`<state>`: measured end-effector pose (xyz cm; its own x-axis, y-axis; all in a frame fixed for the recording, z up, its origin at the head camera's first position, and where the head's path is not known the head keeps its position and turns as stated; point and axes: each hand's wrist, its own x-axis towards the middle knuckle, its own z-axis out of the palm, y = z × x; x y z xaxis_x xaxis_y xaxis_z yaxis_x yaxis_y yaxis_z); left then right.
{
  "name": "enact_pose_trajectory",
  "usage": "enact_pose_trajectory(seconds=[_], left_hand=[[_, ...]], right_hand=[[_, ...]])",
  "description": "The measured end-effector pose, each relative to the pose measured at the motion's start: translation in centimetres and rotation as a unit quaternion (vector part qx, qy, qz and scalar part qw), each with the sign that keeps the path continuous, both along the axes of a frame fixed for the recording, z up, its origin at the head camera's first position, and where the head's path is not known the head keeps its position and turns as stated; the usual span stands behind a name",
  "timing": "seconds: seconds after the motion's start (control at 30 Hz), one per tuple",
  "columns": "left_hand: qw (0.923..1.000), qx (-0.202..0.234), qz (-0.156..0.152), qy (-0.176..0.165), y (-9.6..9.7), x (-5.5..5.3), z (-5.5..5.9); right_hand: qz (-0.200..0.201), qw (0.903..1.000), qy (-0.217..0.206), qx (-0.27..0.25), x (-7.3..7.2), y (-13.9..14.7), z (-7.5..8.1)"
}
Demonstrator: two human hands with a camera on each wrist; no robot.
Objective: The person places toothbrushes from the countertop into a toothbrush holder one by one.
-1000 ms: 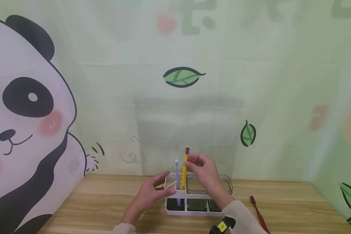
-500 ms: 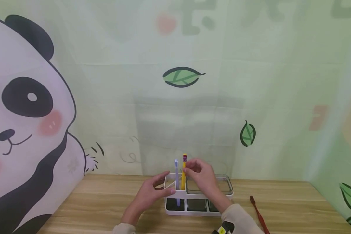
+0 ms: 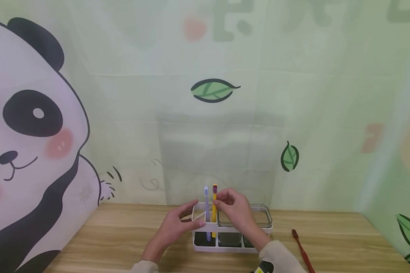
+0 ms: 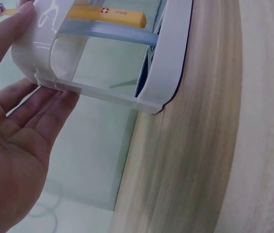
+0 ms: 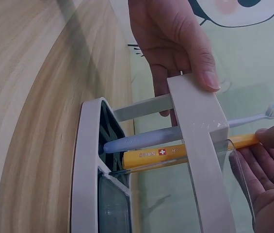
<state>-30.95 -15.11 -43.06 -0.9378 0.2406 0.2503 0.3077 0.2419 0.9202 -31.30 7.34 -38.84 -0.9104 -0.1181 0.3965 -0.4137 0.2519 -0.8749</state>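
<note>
A white toothbrush holder (image 3: 230,229) with an upper frame and a dark-lined base stands on the table. My left hand (image 3: 175,223) grips its left end, thumb on the front face and fingers along the side. A lavender toothbrush (image 3: 207,212) stands upright in a left slot, bristles up. My right hand (image 3: 238,210) pinches a yellow toothbrush (image 5: 161,154) near its purple-and-white head. This brush passes through the same upper opening, right beside the lavender one. In the left wrist view its handle end (image 4: 134,18) sits a little short of the base.
A clear tray (image 3: 264,216) fills the right part of the holder's upper frame. On the wooden table (image 3: 345,235), a red toothbrush (image 3: 303,252) lies to the right of the holder. Behind stands a green backdrop (image 3: 123,94) with a panda and leaves.
The right hand has moved down with the yellow toothbrush, which now sits lower in the holder and more upright; its handle shows below the upper frame. My left hand has stayed in place.
</note>
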Motion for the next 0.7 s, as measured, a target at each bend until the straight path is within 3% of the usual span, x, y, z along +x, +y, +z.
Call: enact_pose_trajectory(seconds=[0.7], left_hand=[[1.0000,0.003,-0.003,0.004,-0.02,-0.02,-0.14]], right_hand=[[0.014,0.9999,-0.001,0.004,0.19,0.47,-0.28]])
